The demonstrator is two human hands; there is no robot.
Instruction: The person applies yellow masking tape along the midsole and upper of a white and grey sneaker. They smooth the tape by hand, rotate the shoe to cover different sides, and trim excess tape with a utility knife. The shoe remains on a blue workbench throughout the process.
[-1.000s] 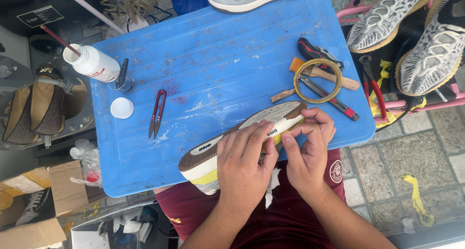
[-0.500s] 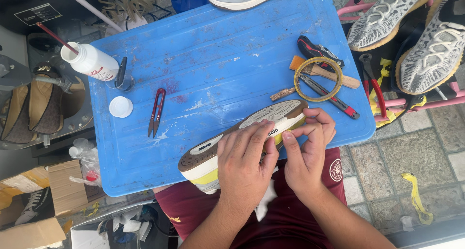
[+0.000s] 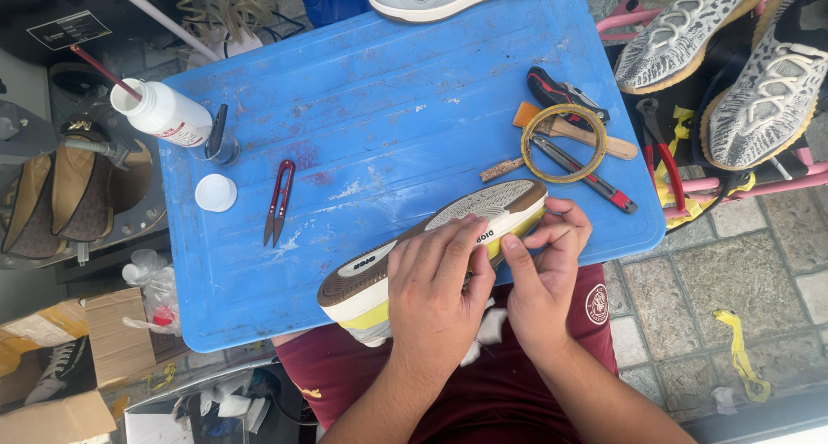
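Blue table [image 3: 397, 90], red snips [image 3: 279, 201], brown-and-white shoe sole [image 3: 483, 207], yellow tape ring [image 3: 565, 142]

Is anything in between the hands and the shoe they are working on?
No, nothing visible. The left hand lies right on the upturned shoe, and the right hand pinches its sole edge. The red snips and tape ring lie apart on the blue board.

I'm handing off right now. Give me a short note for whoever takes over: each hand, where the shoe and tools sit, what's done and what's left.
Left hand: grip over the side of the upturned sneaker, sole up, at the near edge of the blue board.
Right hand: fingertips pinch at the yellow strip along the sole edge near the heel end.
Red thread snips, white cap and open glue bottle lie to the left; tape ring and brush to the right.
Done: cannot tell.
Left: the sole edge is in hand, not released.
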